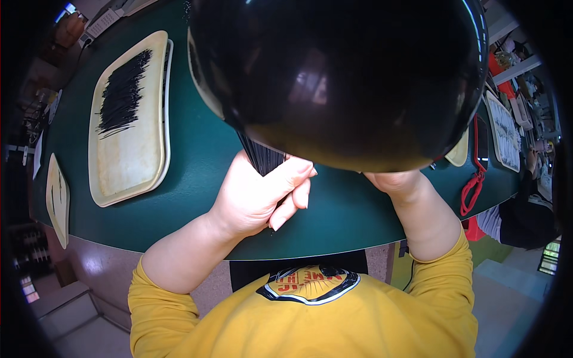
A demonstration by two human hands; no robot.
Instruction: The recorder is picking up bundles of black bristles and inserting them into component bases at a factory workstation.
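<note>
My left hand (250, 197) is closed around a bundle of thin black strands (265, 158), possibly wires. The bundle's upper end disappears beneath a big glossy black dome (352, 77), which looks like a lamp shade and covers the upper middle of the view. Only the wrist and heel of my right hand (399, 184) show at the dome's lower right edge. Its fingers, and whatever they may hold, are hidden. To the left, a cream tray (122, 179) bears a pile of similar black strands (124, 92) and rests on another tray.
On the green table (197, 206), a small tray (58, 197) with a few strands lies far left. At right are a phone-like device (481, 146) with a red strap (473, 192) and a tray of pale items (503, 131). Another person (525, 221) is at the right edge.
</note>
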